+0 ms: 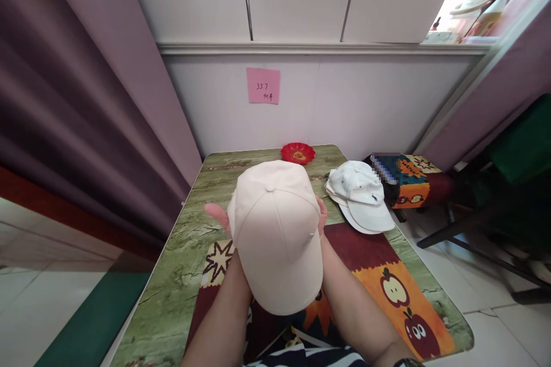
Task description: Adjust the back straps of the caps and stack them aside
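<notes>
A cream baseball cap (278, 229) is held up between two hands above the middle of a green marbled surface (181, 252), its brim pointing toward the person. The left hand (219, 217) grips the cap's left side with a thumb showing past the crown; the right hand (321, 215) clasps the opposite side, mostly hidden behind the fabric. A white cap (360, 195) with a small dark logo lies at the right edge, just beside a patterned cloth (387, 275) spread over the near half. A red dish (298, 152) sits at the far edge, below a pink note (263, 85) on the wall.
</notes>
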{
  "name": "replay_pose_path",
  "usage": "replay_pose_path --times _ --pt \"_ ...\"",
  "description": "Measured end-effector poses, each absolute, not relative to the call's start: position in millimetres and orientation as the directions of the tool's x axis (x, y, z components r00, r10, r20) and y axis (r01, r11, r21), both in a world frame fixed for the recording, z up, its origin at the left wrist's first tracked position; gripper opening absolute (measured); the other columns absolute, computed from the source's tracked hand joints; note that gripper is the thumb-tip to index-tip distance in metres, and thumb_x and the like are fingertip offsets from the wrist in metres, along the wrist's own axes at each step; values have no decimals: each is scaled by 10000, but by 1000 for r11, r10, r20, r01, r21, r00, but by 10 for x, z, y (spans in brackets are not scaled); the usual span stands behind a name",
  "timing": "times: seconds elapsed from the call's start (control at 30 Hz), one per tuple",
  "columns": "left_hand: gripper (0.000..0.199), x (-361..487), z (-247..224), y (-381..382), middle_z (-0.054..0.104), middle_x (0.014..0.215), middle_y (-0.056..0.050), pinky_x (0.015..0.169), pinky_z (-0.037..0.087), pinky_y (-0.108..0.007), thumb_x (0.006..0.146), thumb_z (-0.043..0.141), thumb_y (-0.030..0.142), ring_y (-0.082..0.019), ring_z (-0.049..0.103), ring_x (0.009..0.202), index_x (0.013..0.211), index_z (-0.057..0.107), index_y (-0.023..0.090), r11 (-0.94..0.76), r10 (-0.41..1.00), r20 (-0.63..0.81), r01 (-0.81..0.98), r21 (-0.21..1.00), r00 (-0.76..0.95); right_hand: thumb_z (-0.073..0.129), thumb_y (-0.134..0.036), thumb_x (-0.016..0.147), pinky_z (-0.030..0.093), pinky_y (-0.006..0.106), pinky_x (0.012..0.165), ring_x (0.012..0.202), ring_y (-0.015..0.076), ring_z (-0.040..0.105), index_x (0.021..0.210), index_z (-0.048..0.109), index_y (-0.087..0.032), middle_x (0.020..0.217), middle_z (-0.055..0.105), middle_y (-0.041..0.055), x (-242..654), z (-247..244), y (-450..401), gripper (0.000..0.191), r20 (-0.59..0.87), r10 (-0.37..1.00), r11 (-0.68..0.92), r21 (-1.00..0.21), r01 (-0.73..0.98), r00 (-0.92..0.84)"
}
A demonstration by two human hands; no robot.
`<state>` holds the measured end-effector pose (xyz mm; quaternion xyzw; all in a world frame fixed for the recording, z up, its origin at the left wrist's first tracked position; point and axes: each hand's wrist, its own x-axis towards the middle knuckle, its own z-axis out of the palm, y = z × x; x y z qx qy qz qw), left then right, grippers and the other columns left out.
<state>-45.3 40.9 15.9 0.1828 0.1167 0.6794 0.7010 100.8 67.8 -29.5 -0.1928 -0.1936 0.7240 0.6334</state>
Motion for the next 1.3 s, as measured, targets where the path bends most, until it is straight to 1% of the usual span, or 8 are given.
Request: replay_pose_path --times 0.1,0.3,0.53,0.73,0.93,1.1,1.2,1.3 --pt "994 -430 272 405 701 1250 -73 1150 333 -489 731 224 932 -353 459 1363 1331 610 240 1 997 70 -891 454 37 590 -446 767 476 449 1054 1201 273 619 1009 710 -280 1058 763 -5 1019 -249 676 317 -142 983 -173 -529 -831 -114" --pt "993 -528 398 417 693 1249 -116 1068 424 -500 739 211 928 -358 536 1287 1248 659 203 -29 996 89 -895 446 13 516 -702 813 444 555 1033 1185 326 624 1162 654 -161 1111 746 117 910 -303 197 658 -159 886 -461 -387 -799 -435" --pt "783 -582 129 380 688 1259 -141 1065 419 -508 843 384 780 -344 577 1250 1255 647 167 -60 998 25 -890 453 -54 614 -303 857 566 378 878 868 209 734 1045 687 -191 897 787 21 915 -330 -463 231 -469 823 -440 -171 -882 -320" --pt "575 -549 -212 292 700 1249 -113 1150 342 -429 978 364 526 -266 587 1256 1381 564 169 -46 993 -83 -912 408 -88 638 -295 875 592 340 855 1063 192 693 1253 604 -250 1236 709 36 1072 -132 -826 383 -304 932 -279 -258 -925 -197" --pt "471 -381 -468 117 688 1279 -87 1124 387 -390 1017 340 463 -194 585 1257 1341 591 232 111 994 -46 -873 474 101 617 -119 845 623 326 751 853 187 740 1275 576 -189 1050 768 61 1434 -158 -584 438 -410 912 -222 -436 -872 -27" --pt "431 -267 -795 -232 760 997 -120 775 572 -360 801 706 498 -237 716 842 1065 725 158 180 978 -149 -222 958 149 571 -92 856 615 345 833 949 182 722 1236 593 -212 1071 760 34 1984 296 -108 400 -154 978 36 -532 -846 139" --pt "353 -283 -1022 -342 763 917 -87 784 562 -373 756 733 459 -254 711 828 974 741 182 14 993 -34 179 984 114 544 -120 881 599 379 872 992 175 707 1199 608 -233 1102 747 14 2335 591 193 343 33 963 237 -578 -781 267" --pt "283 -323 -1153 -373 761 979 -78 856 547 -396 805 668 439 -270 707 913 959 737 212 -92 991 56 319 943 121 564 -108 866 580 368 909 1012 157 697 1162 626 -243 1115 740 3 2670 577 432 331 156 893 432 -567 -702 423"
